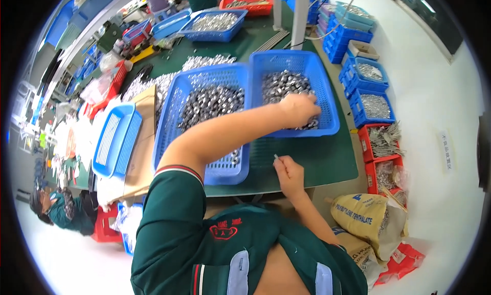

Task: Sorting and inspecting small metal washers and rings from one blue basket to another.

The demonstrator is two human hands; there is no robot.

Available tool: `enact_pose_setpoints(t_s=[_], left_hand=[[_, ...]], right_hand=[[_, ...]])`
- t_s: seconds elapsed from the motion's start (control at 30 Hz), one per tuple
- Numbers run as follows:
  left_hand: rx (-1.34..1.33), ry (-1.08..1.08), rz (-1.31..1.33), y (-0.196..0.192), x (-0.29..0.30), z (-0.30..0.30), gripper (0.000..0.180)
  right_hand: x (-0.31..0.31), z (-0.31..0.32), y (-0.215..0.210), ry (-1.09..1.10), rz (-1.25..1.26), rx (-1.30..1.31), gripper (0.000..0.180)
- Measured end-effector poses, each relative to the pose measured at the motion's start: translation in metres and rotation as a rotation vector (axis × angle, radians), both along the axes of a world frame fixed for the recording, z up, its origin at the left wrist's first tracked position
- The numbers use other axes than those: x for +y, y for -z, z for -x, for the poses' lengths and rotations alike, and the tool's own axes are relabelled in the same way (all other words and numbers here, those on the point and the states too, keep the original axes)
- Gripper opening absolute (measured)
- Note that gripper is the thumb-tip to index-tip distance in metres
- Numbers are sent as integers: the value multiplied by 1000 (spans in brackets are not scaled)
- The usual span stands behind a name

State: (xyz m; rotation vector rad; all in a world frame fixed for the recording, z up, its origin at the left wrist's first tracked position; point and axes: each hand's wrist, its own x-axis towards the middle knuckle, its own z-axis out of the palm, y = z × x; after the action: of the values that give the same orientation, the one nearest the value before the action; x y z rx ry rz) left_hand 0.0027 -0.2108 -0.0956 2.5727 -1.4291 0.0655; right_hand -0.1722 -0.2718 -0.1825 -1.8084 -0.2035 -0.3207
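Observation:
My left arm stretches across to the right, over the near blue basket (169, 116). My left hand (300, 111) is in the other blue basket (327, 90), fingers curled down at a heap of small shiny metal pieces (286, 85); what the fingertips hold, if anything, is hidden. Closer to me, above the table edge, my right hand (290, 176) is closed in a pinch round a small pale rod (276, 157), whose tip sticks up. More dark and shiny metal pieces (215, 103) fill the near basket, and a few ring-like ones lie at its near end.
Loose silvery parts (204, 61) lie on the green table (327, 162) behind the baskets. Empty blue trays (134, 136) rest on cardboard at left. Stacked crates (362, 113) and sacks (358, 213) stand at right. A white post (299, 24) rises beyond; another person (76, 210) is far left.

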Motion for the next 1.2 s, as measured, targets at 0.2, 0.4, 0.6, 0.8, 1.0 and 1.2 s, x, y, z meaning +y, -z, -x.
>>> enact_pose_setpoints(t_s=[0.2, 0.4, 0.6, 0.8, 1.0, 1.2], left_hand=[[-39, -134, 417, -65, 94, 22, 18], [297, -274, 204, -38, 190, 77, 15], [455, -262, -48, -6, 201, 111, 37], [404, -136, -151, 9, 199, 102, 35], [358, -184, -77, 27, 211, 86, 25], [375, -246, -171, 23, 205, 86, 17]], right_hand=[[-5, -5, -6, 29, 25, 0, 12], [0, -7, -9, -20, 74, 8, 9], [0, -4, -6, -77, 165, -27, 8], [2, -5, -7, -119, 232, -38, 7], [7, -4, -12, -69, 270, -10, 8], [9, -3, -9, -2, 280, -23, 7]])
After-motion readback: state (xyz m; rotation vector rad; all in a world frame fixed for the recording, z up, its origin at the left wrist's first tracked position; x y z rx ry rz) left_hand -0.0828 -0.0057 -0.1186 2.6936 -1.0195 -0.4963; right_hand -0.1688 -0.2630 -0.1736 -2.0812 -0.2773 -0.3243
